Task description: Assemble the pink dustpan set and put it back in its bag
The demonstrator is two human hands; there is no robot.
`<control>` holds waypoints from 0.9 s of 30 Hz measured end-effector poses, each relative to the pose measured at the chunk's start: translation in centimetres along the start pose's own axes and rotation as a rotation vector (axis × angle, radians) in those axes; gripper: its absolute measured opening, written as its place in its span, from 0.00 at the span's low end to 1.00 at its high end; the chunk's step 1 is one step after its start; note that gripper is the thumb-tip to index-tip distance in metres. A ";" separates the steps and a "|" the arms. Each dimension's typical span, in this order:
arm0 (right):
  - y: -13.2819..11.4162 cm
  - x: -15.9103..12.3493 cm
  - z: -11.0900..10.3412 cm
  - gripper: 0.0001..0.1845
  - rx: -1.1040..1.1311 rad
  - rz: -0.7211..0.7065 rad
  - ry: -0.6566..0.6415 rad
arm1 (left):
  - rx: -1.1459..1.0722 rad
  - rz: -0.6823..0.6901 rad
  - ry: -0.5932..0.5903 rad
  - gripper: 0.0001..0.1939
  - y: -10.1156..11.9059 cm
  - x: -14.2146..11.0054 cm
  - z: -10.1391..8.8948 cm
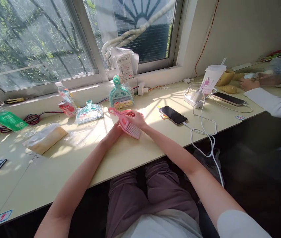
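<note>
- Both hands meet on the pink mini dustpan-and-brush set, lying on the desk in sunlight.
- Left hand curls closed under its near edge; right hand pinches the top.
- Best to brace the pan low and pull evenly.
- Beyond: 2 teal packaged sets, a smartphone.

A pink plastic mini dustpan with its brush lies flat on the desk.

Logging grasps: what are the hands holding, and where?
Both hands, left hand and right hand, hold the pink plastic mini brush-and-dustpan set at its middle.
</note>
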State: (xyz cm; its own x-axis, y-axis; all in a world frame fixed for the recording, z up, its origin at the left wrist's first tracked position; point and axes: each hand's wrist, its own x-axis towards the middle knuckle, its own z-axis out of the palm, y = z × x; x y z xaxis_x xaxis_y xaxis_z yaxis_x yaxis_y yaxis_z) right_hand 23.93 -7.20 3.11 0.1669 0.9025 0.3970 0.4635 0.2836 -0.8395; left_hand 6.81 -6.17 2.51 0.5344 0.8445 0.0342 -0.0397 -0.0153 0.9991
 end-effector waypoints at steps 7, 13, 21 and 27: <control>3.0 1.6 -2.4 0.19 -0.415 0.023 0.137 | -0.180 -0.086 0.209 0.19 -0.1 -0.4 -1.8; 6.9 1.5 -5.6 0.32 -0.700 0.272 0.110 | -0.238 -0.109 0.358 0.13 0.6 -0.3 -2.9; 7.4 1.6 -5.3 0.30 -0.744 0.304 0.068 | -0.212 -0.016 0.236 0.17 0.0 -0.3 -2.8; 7.6 1.6 -4.9 0.29 -0.718 0.313 -0.006 | -0.196 -0.054 0.222 0.20 -0.1 -0.2 -3.3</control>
State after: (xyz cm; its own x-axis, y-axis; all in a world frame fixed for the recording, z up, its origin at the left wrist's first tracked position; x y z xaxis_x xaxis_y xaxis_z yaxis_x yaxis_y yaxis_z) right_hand 31.93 -5.17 -0.78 0.3793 0.9080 0.1778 0.8451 -0.2618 -0.4661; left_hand 3.92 -4.60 2.36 0.3433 0.9380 -0.0471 -0.1904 0.1186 0.9745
